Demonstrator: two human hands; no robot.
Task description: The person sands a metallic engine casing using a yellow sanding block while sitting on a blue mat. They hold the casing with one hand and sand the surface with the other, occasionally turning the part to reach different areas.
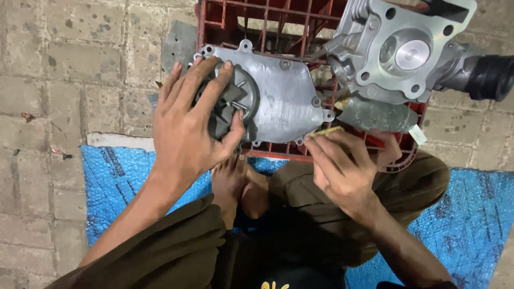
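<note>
Grey cast aluminium, the engine side cover lies flat on top of the red plastic crate, and I take that crate as my landmark. My left hand is spread over the cover's round finned opening, fingers splayed and pressing rather than clenched. My right hand sits at the crate's near edge, fingertips pinched on a thin yellowish strip just beside the cover's corner lug; I cannot tell what the strip is.

The risks, as I judge them: the cover only rests on the crate's open lattice, so a sideways push from my left hand could slide it toward the near edge and onto my bare foot just below. The cylinder head sits tilted on the crate's far right corner, partly overhanging; a jolt to the crate could tip it onto the paving stones.

Room to move is tight on the right of the crate, where the cylinder head crowds in. Left of the crate the paving is open, and the blue mat spreads out on the near side under my legs.
</note>
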